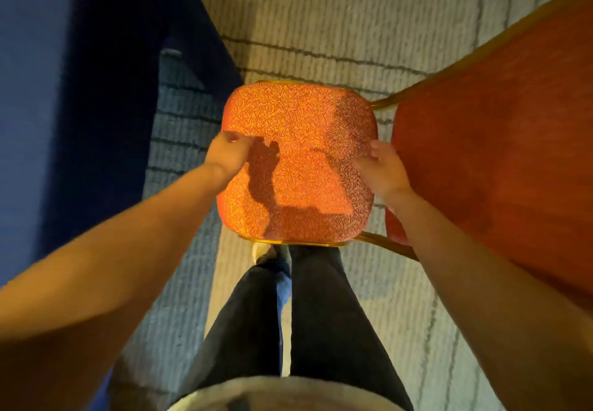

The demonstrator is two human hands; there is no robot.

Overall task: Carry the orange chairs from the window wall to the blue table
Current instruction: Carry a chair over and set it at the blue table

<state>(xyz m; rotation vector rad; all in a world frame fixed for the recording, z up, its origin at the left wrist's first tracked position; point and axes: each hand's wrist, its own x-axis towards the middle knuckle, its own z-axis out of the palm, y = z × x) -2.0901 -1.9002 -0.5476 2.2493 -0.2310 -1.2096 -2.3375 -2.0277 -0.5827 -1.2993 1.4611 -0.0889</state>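
An orange chair fills the middle of the view; its patterned seat (298, 154) faces up at me, and its plain orange backrest (500, 154) rises on the right, close to the camera. A gold metal frame runs under the seat and along the backrest. My left hand (226, 150) grips the seat's left edge. My right hand (382, 166) holds the seat's right edge, where it meets the backrest. The blue table (38, 89) lies at the left, its dark blue cloth (128, 96) hanging down right beside the chair.
Pale carpet (321, 19) with dark thin lines covers the floor ahead and to the right. My legs in dark trousers (321, 314) and a light shoe (263, 253) are directly behind the seat. Whether the chair's legs touch the floor is hidden.
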